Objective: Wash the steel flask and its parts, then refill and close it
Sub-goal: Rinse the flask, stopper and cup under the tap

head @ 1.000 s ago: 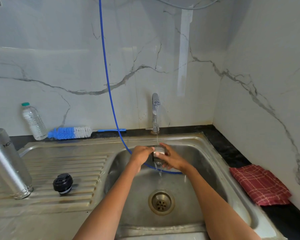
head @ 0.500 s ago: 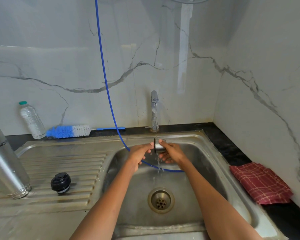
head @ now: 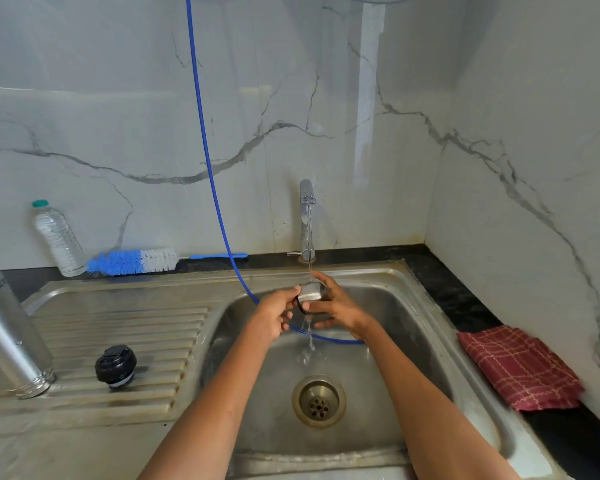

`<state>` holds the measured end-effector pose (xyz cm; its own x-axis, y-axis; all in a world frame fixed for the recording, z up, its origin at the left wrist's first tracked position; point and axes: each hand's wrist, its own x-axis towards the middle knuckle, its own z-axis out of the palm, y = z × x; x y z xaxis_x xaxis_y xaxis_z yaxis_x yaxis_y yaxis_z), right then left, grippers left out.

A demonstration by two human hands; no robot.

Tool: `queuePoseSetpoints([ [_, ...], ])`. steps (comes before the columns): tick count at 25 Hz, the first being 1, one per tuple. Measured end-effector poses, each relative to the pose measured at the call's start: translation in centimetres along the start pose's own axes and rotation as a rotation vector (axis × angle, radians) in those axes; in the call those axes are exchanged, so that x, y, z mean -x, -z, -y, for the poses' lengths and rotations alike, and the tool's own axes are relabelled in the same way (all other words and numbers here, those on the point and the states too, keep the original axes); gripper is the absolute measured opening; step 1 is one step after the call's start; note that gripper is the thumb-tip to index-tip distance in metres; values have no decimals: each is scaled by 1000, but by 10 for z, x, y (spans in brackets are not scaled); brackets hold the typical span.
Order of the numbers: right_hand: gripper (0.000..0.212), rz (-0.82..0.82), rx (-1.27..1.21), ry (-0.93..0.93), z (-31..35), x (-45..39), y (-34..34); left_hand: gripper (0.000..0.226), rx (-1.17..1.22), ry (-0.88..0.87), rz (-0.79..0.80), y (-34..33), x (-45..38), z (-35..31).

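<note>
Two hands meet at the centre of the frame, under the thin stream from the tap (head: 307, 216). My right hand (head: 340, 308) curls round the steel cap (head: 311, 293), cupping it from the right and below, while my left hand (head: 274, 315) pinches its dark rim from the left with the fingertips. So both grips are closed on that one part. I hold it tipped on its side directly beneath the water, probably so the flow runs over the outer wall and drains straight off instead of pooling; water falls from under it toward the drain (head: 318, 400) lower in the sink (head: 413, 306).

At the left edge of the frame the steel flask (head: 6, 337) stands mouth down on the ribbed draining board (head: 125, 327), leaning a little, which I judge lets it drip dry. Near it, to the right, the black stopper (head: 115, 366) sits on the same ribs, apart from the flask.

Along the back of the bench, left of centre, lie the bottle brush (head: 132, 261) and a plastic water bottle (head: 58, 239) propped against the wall. A blue hose (head: 205, 150) hangs from the top of the frame into the sink behind my hands. At the right edge a red checked cloth (head: 520, 367) lies folded on the bench, handy for drying.

Refilling and closing are not yet done.
</note>
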<state>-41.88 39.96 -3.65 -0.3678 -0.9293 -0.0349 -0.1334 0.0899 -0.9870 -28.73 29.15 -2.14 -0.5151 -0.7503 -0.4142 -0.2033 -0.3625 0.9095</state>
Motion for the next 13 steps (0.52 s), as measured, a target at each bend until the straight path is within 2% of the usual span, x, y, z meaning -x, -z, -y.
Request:
queuePoseSetpoints([
  [5, 67, -91, 85, 38, -4, -4, -5, 20, 88, 123, 15, 5, -4, 6],
  [10, 54, -229, 258, 117, -5, -9, -7, 12, -130, 60, -102, 18, -4, 11],
  [13, 58, -167, 519, 23, -7, -14, -9, 9, -184, -3, -139, 33, 3, 12],
])
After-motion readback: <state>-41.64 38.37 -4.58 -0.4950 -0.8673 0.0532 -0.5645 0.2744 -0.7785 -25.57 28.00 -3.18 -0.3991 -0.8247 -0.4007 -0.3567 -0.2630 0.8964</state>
